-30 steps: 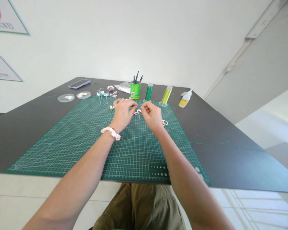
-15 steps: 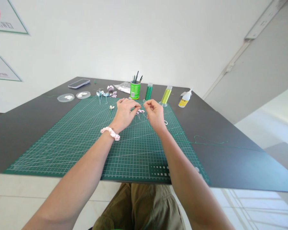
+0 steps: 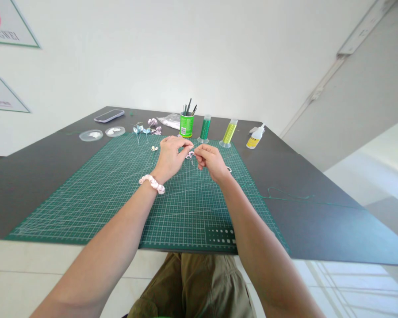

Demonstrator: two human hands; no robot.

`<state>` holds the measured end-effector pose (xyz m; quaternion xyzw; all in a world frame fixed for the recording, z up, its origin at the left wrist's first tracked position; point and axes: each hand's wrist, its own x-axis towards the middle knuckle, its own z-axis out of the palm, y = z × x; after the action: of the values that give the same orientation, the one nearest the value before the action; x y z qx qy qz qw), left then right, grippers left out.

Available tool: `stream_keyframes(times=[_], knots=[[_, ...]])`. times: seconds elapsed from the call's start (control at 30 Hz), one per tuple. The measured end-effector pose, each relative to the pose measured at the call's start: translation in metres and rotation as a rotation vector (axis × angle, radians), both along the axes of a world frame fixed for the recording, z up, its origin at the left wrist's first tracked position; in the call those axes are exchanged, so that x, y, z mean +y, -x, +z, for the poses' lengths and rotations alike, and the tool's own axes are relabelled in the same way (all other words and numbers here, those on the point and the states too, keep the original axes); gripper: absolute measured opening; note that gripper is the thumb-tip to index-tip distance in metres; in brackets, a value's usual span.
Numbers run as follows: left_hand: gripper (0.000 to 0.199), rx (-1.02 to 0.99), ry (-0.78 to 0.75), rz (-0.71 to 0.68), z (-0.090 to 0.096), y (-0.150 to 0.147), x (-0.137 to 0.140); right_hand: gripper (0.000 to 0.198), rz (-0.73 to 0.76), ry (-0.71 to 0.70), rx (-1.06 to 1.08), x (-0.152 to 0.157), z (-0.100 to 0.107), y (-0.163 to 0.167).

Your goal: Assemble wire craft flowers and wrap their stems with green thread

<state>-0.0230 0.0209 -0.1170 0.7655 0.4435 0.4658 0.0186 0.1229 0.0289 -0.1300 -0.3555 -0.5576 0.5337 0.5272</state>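
Note:
Over the green cutting mat [image 3: 185, 198] my left hand [image 3: 173, 155] is closed in a pinch, thumb and forefinger together. My right hand [image 3: 212, 160] pinches close beside it, the two sets of fingertips nearly touching. Whatever the fingers hold is too fine to make out. Right by the fingertips is a small pink-and-white flower piece [image 3: 189, 155] with thin stems, partly hidden by the hands. A small cream flower [image 3: 154, 148] lies on the mat left of my left hand. Behind my right wrist shows part of a white ring [image 3: 229, 169].
Behind the hands stand a green can [image 3: 186, 126] of tools, a dark green thread spool [image 3: 204, 129], a yellow-green spool [image 3: 230, 132] and a glue bottle [image 3: 255, 137]. Blue and lilac flowers [image 3: 146, 130], shallow dishes [image 3: 91, 135] and a phone [image 3: 109, 115] lie left. Loose green thread [image 3: 290, 195] trails right.
My right hand has moved a little left and lower, turning so its fingers point at my left fingertips. The gap between the hands has narrowed. My left hand stays nearly still.

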Motion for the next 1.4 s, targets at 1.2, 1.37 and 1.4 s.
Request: stream_keyframes(times=[1.2, 1.37, 1.4], knots=[[0.018, 0.149, 0.024, -0.055, -0.0007, -0.0021, -0.0009, 0.026, -0.282, -0.299, -0.146, -0.0005, -0.0002, -0.002], [0.015, 0.093, 0.024, -0.108, 0.0017, -0.0024, -0.0023, 0.024, -0.248, -0.234, -0.079, 0.0021, -0.0011, -0.0027], [0.015, 0.079, 0.024, -0.118, 0.0023, -0.0025, -0.0028, 0.023, -0.237, -0.221, -0.07, 0.0026, -0.0011, -0.0027]])
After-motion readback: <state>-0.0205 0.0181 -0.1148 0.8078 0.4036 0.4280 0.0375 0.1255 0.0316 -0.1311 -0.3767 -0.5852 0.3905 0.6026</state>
